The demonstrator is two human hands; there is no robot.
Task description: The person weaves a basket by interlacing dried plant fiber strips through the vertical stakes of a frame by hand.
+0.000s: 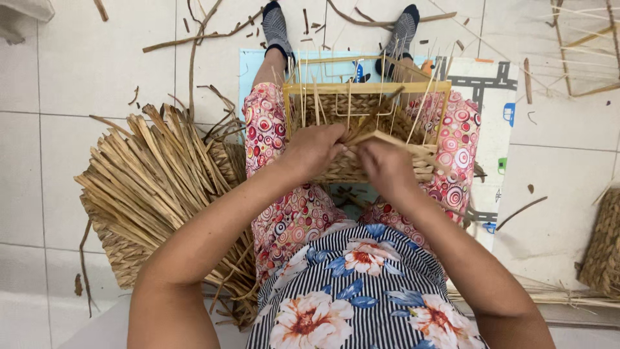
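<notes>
left hand [314, 150] grip closed on basket [361, 129] rim | right hand [386, 167] grip pinching flat strand [394, 140] | fingertips hidden

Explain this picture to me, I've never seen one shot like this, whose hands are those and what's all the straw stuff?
There is one picture, taken by a camera worn on a person's head and looking straight down, so the arms coming up from the bottom are that person's own. The person sits on a white tiled floor with legs stretched out. Between the knees stands a half-woven straw basket on a thin rectangular frame. The left hand presses on the basket's woven wall. The right hand grips a flat tan straw strip against the same wall. Beside the left leg lies a big bundle of dried flat straw strips, with loose scraps scattered on the tiles.
</notes>
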